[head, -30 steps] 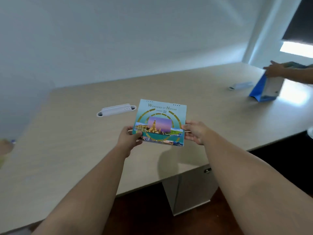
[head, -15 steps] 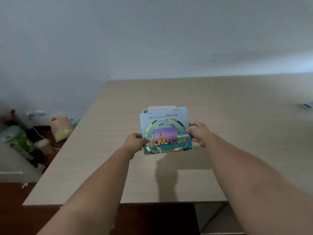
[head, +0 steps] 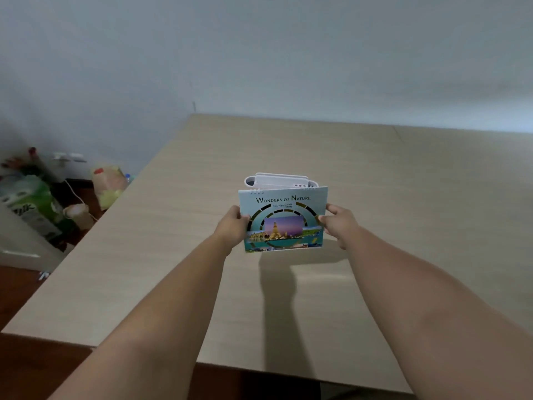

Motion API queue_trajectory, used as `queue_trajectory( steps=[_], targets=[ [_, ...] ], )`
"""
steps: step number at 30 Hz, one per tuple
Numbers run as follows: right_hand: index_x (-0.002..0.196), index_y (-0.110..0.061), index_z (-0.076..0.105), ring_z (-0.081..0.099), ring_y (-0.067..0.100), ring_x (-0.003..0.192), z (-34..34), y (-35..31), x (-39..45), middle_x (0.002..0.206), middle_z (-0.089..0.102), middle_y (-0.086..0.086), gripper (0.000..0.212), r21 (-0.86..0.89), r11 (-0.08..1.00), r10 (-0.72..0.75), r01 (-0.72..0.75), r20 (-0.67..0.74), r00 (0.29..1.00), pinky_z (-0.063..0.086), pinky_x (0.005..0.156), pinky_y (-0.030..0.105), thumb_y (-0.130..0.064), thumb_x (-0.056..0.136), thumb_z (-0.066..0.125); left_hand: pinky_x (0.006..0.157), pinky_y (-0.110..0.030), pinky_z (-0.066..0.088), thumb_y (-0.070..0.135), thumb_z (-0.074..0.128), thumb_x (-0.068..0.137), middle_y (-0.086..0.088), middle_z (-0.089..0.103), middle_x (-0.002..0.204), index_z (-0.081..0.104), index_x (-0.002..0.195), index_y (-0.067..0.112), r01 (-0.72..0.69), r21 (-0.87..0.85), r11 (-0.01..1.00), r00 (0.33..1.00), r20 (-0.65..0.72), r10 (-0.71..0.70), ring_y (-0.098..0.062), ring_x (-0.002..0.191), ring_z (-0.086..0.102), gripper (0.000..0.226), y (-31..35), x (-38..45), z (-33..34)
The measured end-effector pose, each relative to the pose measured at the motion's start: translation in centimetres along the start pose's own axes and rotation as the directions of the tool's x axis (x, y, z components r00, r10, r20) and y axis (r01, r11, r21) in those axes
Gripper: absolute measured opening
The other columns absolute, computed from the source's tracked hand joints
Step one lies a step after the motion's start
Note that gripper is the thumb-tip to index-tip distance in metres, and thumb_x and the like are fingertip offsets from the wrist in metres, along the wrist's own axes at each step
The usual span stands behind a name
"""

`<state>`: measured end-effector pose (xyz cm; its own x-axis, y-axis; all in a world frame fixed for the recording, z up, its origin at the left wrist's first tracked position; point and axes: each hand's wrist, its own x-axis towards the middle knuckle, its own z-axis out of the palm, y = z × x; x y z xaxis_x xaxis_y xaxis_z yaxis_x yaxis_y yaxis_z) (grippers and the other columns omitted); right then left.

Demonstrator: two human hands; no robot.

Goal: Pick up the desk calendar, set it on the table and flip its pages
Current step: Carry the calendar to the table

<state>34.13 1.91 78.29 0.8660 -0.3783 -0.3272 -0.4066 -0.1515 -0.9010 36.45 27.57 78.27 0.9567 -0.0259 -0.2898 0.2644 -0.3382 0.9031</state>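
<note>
both hands grip the desk calendar — upright above table.

I hold the desk calendar upright over the table, my left hand and right hand gripping its sides.

The head camera swung leftward, so the desk's left edge and the cluttered floor beside it came into sight, while the far-right corner with another person's hand and the blue stand left the frame. The desk calendar rose from a tilted, flatter hold to nearly upright, cover facing the camera, now hiding most of the white plastic holder behind it. Both hands shifted from its lower corners up to its side edges
</note>
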Motion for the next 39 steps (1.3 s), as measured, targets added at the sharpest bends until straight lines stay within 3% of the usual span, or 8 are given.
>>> queue_trajectory(
  steps=[6, 12, 16, 25, 30, 34, 36, 39],
  targets=[
    [0.100, -0.020, 0.071, 0.064, 0.026, 0.091, -0.3, 0.6, 2.8, 0.109, 0.071, 0.014, 0.022, -0.050, 0.999, 0.000, 0.001, 0.003, 1.000, 0.052, 0.095, 0.046, -0.009, 0.086, 0.057, 0.089, -0.050, 0.054, 0.025, 0.039, 0.097, -0.011, 0.058, 0.102, 0.042, 0.106, 0.012, 0.033, 0.002, 0.999, 0.999, 0.041, -0.033, -0.025, 0.093, 0.062, 0.016, 0.6, 2.7, 1.1],
    [0.112, -0.028, 0.062, 0.069, 0.031, 0.093, -0.1, 0.4, 4.5, 0.093, 0.073, 0.013, 0.034, -0.154, 0.987, -0.052, 0.050, -0.012, 0.999, 0.053, 0.091, 0.046, -0.008, 0.087, 0.054, 0.063, -0.030, 0.048, 0.022, 0.039, 0.099, -0.003, 0.055, 0.093, 0.041, 0.102, 0.015, 0.011, 0.021, 1.000, 0.995, 0.096, -0.013, -0.013, 0.081, 0.058, 0.008, 1.3, 5.7, 1.5],
    [0.117, -0.033, 0.054, 0.069, 0.029, 0.090, 0.5, 0.8, 5.0, 0.090, 0.073, 0.010, 0.037, -0.232, 0.972, -0.047, 0.044, -0.005, 0.999, 0.054, 0.086, 0.040, -0.010, 0.087, 0.052, 0.058, -0.024, 0.044, 0.018, 0.040, 0.098, -0.001, 0.054, 0.094, 0.040, 0.105, 0.014, 0.024, 0.036, 0.999, 0.991, 0.129, -0.028, -0.010, 0.080, 0.057, 0.008, 0.9, 7.3, 1.7],
    [0.124, -0.028, 0.049, 0.061, 0.027, 0.084, 1.3, 1.7, 6.6, 0.078, 0.065, 0.007, 0.038, -0.359, 0.933, -0.040, 0.034, -0.008, 0.999, 0.048, 0.080, 0.036, -0.010, 0.090, 0.046, 0.065, -0.027, 0.043, 0.013, 0.044, 0.097, 0.000, 0.052, 0.100, 0.040, 0.107, 0.014, 0.075, 0.063, 0.995, 0.985, 0.153, -0.084, -0.015, 0.090, 0.054, 0.012, -2.1, 9.2, 2.2],
    [0.120, -0.022, 0.055, 0.056, 0.023, 0.080, 1.6, 2.3, 6.5, 0.066, 0.055, -0.004, 0.030, -0.354, 0.934, -0.050, 0.044, -0.006, 0.999, 0.043, 0.074, 0.030, -0.012, 0.093, 0.047, 0.068, -0.029, 0.042, 0.006, 0.047, 0.094, -0.005, 0.052, 0.117, 0.040, 0.128, 0.012, 0.118, 0.058, 0.991, 0.976, 0.179, -0.127, -0.021, 0.100, 0.052, 0.035, -3.6, 8.5, 2.6],
    [0.127, -0.021, 0.055, 0.061, 0.024, 0.093, 1.5, 2.5, 5.9, 0.093, 0.071, 0.005, 0.036, -0.296, 0.955, -0.004, -0.005, -0.029, 1.000, 0.047, 0.083, 0.034, -0.015, 0.091, 0.053, 0.065, -0.024, 0.042, 0.006, 0.050, 0.093, -0.005, 0.054, 0.116, 0.038, 0.136, 0.013, 0.121, 0.059, 0.991, 0.980, 0.150, -0.128, -0.013, 0.088, 0.055, 0.046, -3.8, 7.8, 3.0],
    [0.130, -0.020, 0.054, 0.060, 0.020, 0.090, 1.6, 3.1, 5.2, 0.102, 0.072, 0.006, 0.042, -0.276, 0.961, 0.028, -0.033, -0.025, 0.999, 0.045, 0.080, 0.030, -0.012, 0.089, 0.054, 0.072, -0.026, 0.045, 0.004, 0.049, 0.093, -0.004, 0.051, 0.122, 0.034, 0.142, 0.013, 0.115, 0.045, 0.992, 0.986, 0.113, -0.120, -0.015, 0.097, 0.052, 0.052, -4.1, 7.2, 3.1],
    [0.130, -0.016, 0.056, 0.059, 0.019, 0.085, 2.1, 4.3, 4.2, 0.094, 0.069, 0.005, 0.047, -0.196, 0.979, 0.063, -0.060, 0.006, 0.998, 0.043, 0.075, 0.025, -0.003, 0.085, 0.054, 0.087, -0.035, 0.050, 0.001, 0.050, 0.090, -0.004, 0.046, 0.138, 0.033, 0.145, 0.013, 0.114, 0.024, 0.993, 0.991, 0.074, -0.115, -0.019, 0.113, 0.052, 0.059, -4.7, 6.1, 3.4]
  ],
)
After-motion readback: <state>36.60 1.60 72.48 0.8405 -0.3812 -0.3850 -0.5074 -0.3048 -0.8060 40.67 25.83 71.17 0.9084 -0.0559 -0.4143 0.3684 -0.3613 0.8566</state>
